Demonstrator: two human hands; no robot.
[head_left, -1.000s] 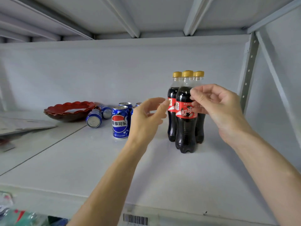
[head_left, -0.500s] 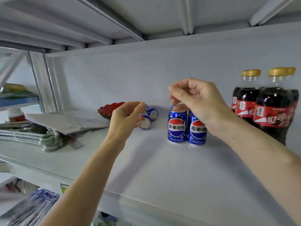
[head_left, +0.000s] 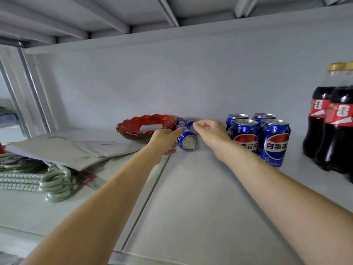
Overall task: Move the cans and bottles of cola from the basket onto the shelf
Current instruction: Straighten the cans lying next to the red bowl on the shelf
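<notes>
Far back on the shelf (head_left: 191,197), beside the red bowl (head_left: 145,127), my hands have left the standing cans (head_left: 275,142) and bottles (head_left: 332,127): left hand (head_left: 164,138) curls round the toppled can (head_left: 188,139), right hand (head_left: 210,132) pinches loosely at another lying behind, so uprighting remains.

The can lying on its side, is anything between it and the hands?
Nothing visible. The left hand already touches the lying can from the left, and the right hand sits just right of it. The red bowl is off to the left.
</notes>
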